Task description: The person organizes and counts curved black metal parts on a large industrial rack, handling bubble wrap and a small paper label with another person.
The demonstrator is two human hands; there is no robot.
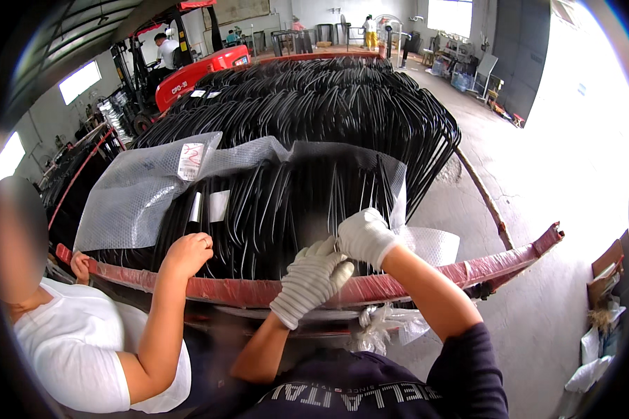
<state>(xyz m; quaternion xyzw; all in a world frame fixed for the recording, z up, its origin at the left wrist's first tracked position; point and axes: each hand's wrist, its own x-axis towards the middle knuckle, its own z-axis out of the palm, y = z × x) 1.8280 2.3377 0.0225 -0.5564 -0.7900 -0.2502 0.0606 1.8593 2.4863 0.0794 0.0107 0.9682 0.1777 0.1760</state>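
Note:
Both my hands wear white knitted gloves and meet at the near edge of a large stack of black, thin, bent metal rods (279, 202). My left hand (309, 278) is closed over the red wrapped bar (210, 285), its fingertips pinched near the rods. Just above and to its right, my right hand (367, 239) is also closed, fingers pressed together. What either hand grips is too small to make out. Clear bubble wrap (129, 188) lies over part of the stack, and another piece of bubble wrap (433, 246) sticks out right of my right hand.
At left a co-worker in a white shirt (77, 349) has one bare hand (187, 255) over the rods. A red forklift (203, 73) with a person in it stands at the far left. A rusty rail (486, 199) runs along the right side. Crumpled plastic (374, 332) hangs below the bar.

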